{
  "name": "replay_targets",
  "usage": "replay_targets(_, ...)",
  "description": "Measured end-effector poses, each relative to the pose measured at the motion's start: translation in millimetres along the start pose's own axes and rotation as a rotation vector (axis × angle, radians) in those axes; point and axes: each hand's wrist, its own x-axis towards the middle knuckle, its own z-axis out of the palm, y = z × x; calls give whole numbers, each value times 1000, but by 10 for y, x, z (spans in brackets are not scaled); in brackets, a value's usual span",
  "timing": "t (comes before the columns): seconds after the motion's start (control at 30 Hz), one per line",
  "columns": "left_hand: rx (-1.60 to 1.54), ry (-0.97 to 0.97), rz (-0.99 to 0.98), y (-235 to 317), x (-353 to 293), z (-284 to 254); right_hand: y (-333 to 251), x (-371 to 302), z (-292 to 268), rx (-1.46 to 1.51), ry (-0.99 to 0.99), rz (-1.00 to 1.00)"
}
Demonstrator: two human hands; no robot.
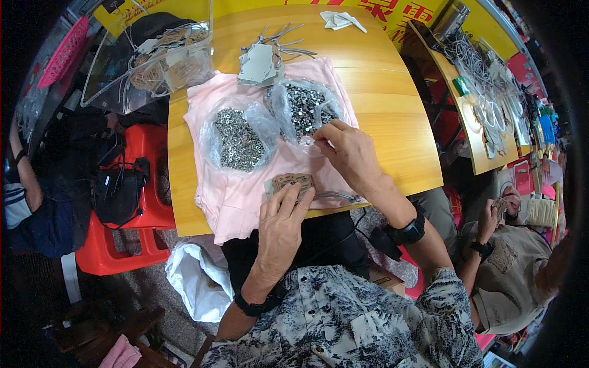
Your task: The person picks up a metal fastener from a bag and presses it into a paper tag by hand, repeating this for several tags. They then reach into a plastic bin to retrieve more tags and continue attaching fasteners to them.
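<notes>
My left hand [283, 218] is at the table's near edge, its fingers closed over a brown printed tag [293, 180]. A grey cord [336, 195] runs to the right beside it. My right hand [351, 153] is over the near right rim of a clear plastic bag of small dark and silvery metal pieces [307, 103]. Its thumb and forefinger are pinched together; whatever is between them is too small to make out. Left of that bag lies another, full of small silvery metal rings [236, 138]. Both bags rest on a pink cloth [215, 211].
Pale tags with cords [261, 64] are stacked behind the bags. A clear bin of tags [165, 64] stands far left, above a red chair [144, 153]. White paper [342, 21] lies at the back. Another person's hands [494, 214] hold a tag at right, near a cord-covered side table [469, 132].
</notes>
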Motion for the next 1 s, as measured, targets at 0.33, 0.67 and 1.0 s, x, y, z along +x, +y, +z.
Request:
replay_targets(0.33, 11, 18, 13, -14, -12, 14, -12, 73, 63, -32, -22, 16)
replay_targets(0.67, -47, 24, -17, -3, -8, 20, -79, 15, -31, 68, -16, 46)
replay_targets(1.0, -12, 37, 20, -53, -22, 33, -169, -317, -194, 527, -346, 243)
